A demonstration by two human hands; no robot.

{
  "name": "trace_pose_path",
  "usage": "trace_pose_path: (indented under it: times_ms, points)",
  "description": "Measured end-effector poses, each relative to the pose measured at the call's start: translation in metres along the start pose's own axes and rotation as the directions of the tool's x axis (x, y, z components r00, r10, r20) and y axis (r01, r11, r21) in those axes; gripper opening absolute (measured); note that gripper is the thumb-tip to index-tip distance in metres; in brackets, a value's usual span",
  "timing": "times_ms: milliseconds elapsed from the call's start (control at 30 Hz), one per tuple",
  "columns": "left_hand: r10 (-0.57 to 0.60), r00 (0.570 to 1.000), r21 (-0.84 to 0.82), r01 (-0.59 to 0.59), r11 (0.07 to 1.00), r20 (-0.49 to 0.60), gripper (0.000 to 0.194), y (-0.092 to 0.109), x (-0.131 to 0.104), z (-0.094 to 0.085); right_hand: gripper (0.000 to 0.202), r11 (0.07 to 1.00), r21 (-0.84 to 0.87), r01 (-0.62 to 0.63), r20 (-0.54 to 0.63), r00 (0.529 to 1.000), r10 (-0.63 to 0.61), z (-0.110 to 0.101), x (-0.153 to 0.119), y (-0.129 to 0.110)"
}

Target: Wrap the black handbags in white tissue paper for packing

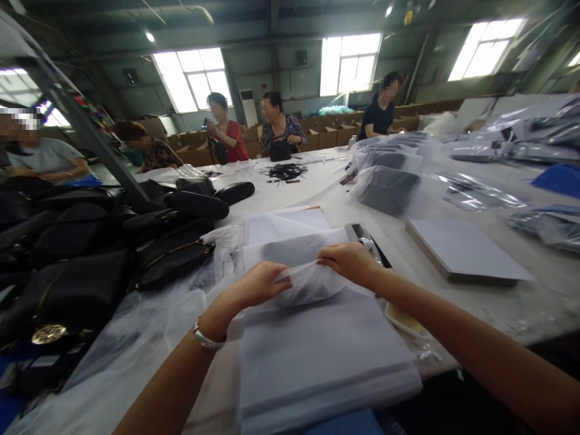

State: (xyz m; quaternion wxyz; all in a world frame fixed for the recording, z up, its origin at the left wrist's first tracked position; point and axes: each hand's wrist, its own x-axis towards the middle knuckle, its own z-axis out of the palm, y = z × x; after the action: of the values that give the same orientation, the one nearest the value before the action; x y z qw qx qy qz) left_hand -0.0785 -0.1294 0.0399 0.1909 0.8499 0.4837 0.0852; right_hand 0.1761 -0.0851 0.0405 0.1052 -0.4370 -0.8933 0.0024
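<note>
A translucent plastic bag [312, 285] with something dark and flat showing through it lies over a stack of white sheets [317, 344]. My right hand [348, 261] pinches the upper edge of this film between thumb and fingers. On the left side, my left hand [265, 283], with a bracelet at the wrist, has its thumb and fingers closed on the same film. A grey metal-looking tool [362, 235] lies just beyond my right hand, partly hidden by it.
Black handbags [81, 284] are piled at the left beside loose plastic film [140, 326]. A stack of white boards [471, 248] lies at the right. Wrapped dark items [387, 187] stand farther back. Several people work across the table, near black straps [286, 173].
</note>
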Motion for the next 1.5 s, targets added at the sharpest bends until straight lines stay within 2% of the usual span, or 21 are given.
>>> trace_pose_path:
  times_ms: [100,200,300,400,500,567,633,767,867,933,1067,1133,1233,1367,1500]
  points:
    - [-0.035,0.998,0.007,0.035,0.999,-0.057,0.023,-0.002,0.002,-0.001,0.023,0.998,-0.002,0.066,0.005,0.998,-0.066,0.003,0.02,0.011]
    - [-0.092,0.988,-0.017,0.091,0.996,-0.121,0.023,-0.001,0.004,-0.002,0.021,0.988,0.067,0.141,0.004,0.99,-0.142,0.012,0.035,0.024]
    - [-0.141,0.978,-0.007,0.141,0.99,-0.154,0.025,0.001,0.005,-0.001,0.021,0.977,0.176,0.122,0.003,0.992,-0.124,0.016,0.041,0.032]
    - [-0.169,0.974,0.022,0.174,0.985,-0.148,0.026,0.003,0.006,-0.001,0.033,0.956,0.294,0.004,0.038,0.999,-0.016,0.011,0.035,0.038]
    - [-0.175,0.975,0.033,0.181,0.983,-0.138,0.023,0.002,0.006,0.0,0.049,0.928,0.366,-0.068,0.182,0.983,0.001,0.0,0.017,0.05]
    - [-0.169,0.976,0.026,0.174,0.984,-0.139,0.022,0.001,0.006,0.002,0.047,0.908,0.408,-0.093,0.286,0.958,-0.031,-0.006,0.003,0.062]
    - [-0.161,0.976,0.032,0.168,0.985,-0.148,0.023,-0.001,0.006,0.002,0.039,0.882,0.458,-0.113,0.315,0.948,-0.042,-0.01,-0.01,0.072]
    - [-0.145,0.977,0.021,0.15,0.989,-0.156,0.026,-0.002,0.005,0.003,0.032,0.819,0.54,-0.197,0.169,0.978,0.124,-0.01,-0.022,0.081]
    - [-0.14,0.976,-0.006,0.141,0.99,-0.164,0.028,-0.002,0.005,0.003,0.033,0.735,0.626,-0.26,0.081,0.96,0.27,-0.003,-0.022,0.079]
    - [-0.143,0.973,-0.015,0.143,0.99,-0.182,0.03,-0.003,0.005,0.004,0.033,0.715,0.654,-0.247,0.018,0.95,0.312,0.003,-0.019,0.077]
    - [-0.16,0.966,-0.014,0.16,0.987,-0.205,0.033,-0.006,0.005,0.006,0.036,0.812,0.563,-0.152,-0.16,0.944,0.288,0.012,-0.015,0.076]
    - [-0.169,0.964,-0.013,0.17,0.985,-0.204,0.034,-0.007,0.005,0.007,0.045,0.816,0.553,-0.167,-0.214,0.918,0.333,0.014,-0.017,0.075]
    - [-0.174,0.964,-0.028,0.171,0.985,-0.203,0.035,-0.01,0.004,0.008,0.059,0.798,0.542,-0.263,-0.229,0.867,0.442,0.017,-0.027,0.071]
    - [-0.17,0.964,-0.053,0.163,0.985,-0.204,0.036,-0.014,0.004,0.009,0.06,0.822,0.462,-0.334,-0.2,0.863,0.463,0.028,-0.044,0.06]
    - [-0.164,0.966,-0.062,0.155,0.986,-0.2,0.037,-0.015,0.005,0.008,0.054,0.888,0.351,-0.297,-0.343,0.842,0.417,0.042,-0.047,0.059]
